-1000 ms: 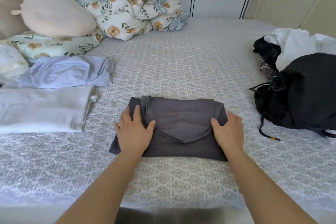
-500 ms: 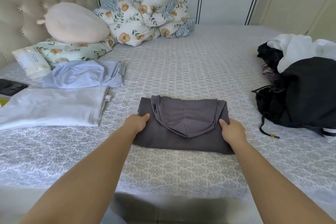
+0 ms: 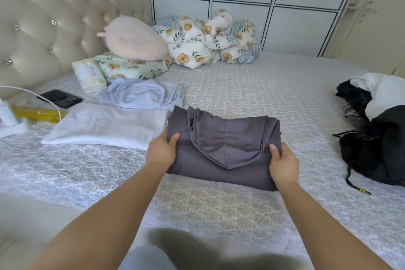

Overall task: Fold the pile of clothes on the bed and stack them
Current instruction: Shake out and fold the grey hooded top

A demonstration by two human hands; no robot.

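A folded dark grey hooded garment (image 3: pixel 228 138) is lifted slightly off the patterned bed (image 3: pixel 230 204), its hood lying on top. My left hand (image 3: pixel 162 149) grips its left edge, thumb on top and fingers underneath. My right hand (image 3: pixel 282 163) grips the right edge the same way. To the left lie a folded white garment (image 3: pixel 105 126) and, behind it, a pale blue garment (image 3: pixel 142 95). An unfolded pile of black and white clothes (image 3: pixel 377 129) sits at the right edge of the bed.
Against the tufted headboard (image 3: pixel 54 24) lie a pink pillow (image 3: pixel 133 39), a floral pillow, a tissue pack (image 3: pixel 88 75) and a floral duvet bundle (image 3: pixel 208 39). A black phone (image 3: pixel 59 98), a white cable and a yellow item lie far left. Cabinets stand behind.
My hands went from lying flat on the grey garment to gripping its two side edges. The garment has risen and shifted left toward the folded white one; the view swung left.
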